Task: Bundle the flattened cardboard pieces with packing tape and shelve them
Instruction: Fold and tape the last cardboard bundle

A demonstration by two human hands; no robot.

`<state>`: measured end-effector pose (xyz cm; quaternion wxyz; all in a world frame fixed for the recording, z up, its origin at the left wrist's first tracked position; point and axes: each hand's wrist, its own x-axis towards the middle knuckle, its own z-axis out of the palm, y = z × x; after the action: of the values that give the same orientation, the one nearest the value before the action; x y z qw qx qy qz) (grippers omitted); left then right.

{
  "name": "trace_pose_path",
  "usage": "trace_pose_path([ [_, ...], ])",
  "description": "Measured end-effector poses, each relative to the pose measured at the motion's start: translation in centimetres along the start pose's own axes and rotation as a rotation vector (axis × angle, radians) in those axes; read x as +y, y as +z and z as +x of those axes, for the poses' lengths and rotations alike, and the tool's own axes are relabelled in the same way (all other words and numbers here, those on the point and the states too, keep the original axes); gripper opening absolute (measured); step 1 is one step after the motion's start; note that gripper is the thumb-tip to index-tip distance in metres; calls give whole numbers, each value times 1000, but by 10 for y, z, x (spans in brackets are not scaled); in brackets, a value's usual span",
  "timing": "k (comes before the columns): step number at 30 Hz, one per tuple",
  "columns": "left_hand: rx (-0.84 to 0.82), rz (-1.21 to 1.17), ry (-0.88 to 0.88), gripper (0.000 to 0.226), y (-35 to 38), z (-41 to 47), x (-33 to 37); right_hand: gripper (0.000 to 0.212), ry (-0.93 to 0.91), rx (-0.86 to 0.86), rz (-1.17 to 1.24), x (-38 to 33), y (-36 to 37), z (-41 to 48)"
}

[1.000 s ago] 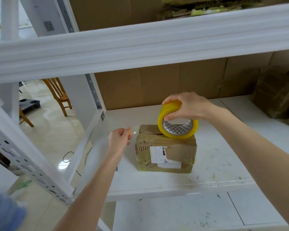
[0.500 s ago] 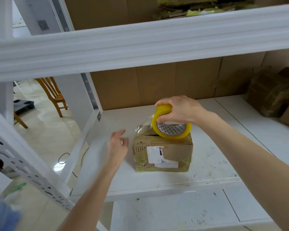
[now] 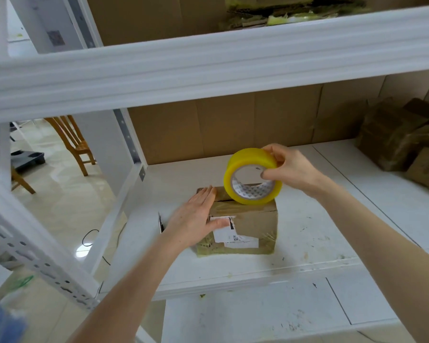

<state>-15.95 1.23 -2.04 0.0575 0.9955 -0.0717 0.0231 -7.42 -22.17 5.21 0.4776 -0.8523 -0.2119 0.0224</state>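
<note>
Both arms are bare and stretched forward, the left forearm (image 3: 134,288) coming up from the lower left and the right forearm (image 3: 372,233) from the lower right. The left hand (image 3: 193,221) is laid flat, a touch blurred. Its fingers (image 3: 206,196) are straight and close together, with the tips up on the top edge of the bundle (image 3: 255,226) and the thumb splayed right across the front face. The right hand (image 3: 292,169) sits beyond and to the right of those fingertips, wrist bent, gripping the tape (image 3: 238,159). The thumb tip is tucked inside the core and the fingers are curled over the outer rim on top. The roll stands on edge on the bundle, below those fingers.
</note>
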Motion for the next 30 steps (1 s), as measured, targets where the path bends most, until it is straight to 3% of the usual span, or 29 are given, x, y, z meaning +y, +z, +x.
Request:
trace_pose_path([
  [6,-25,15,-14,93,-2,0,0,55,-4,-19,-95,-3,-34,-2],
  [12,-5,26,-12,87,-2,2,0,35,1,30,-287,3,-52,-5],
  [20,29,28,-6,81,1,2,3,37,-12,34,-292,24,-60,-15],
  [23,53,-41,9,81,3,1,4,47,7,54,-129,41,-61,-23],
  [27,102,-114,-1,89,13,-2,6,61,153,16,434,67,-54,-44],
  [30,196,-57,22,82,12,4,2,59,119,59,530,69,-47,-40],
])
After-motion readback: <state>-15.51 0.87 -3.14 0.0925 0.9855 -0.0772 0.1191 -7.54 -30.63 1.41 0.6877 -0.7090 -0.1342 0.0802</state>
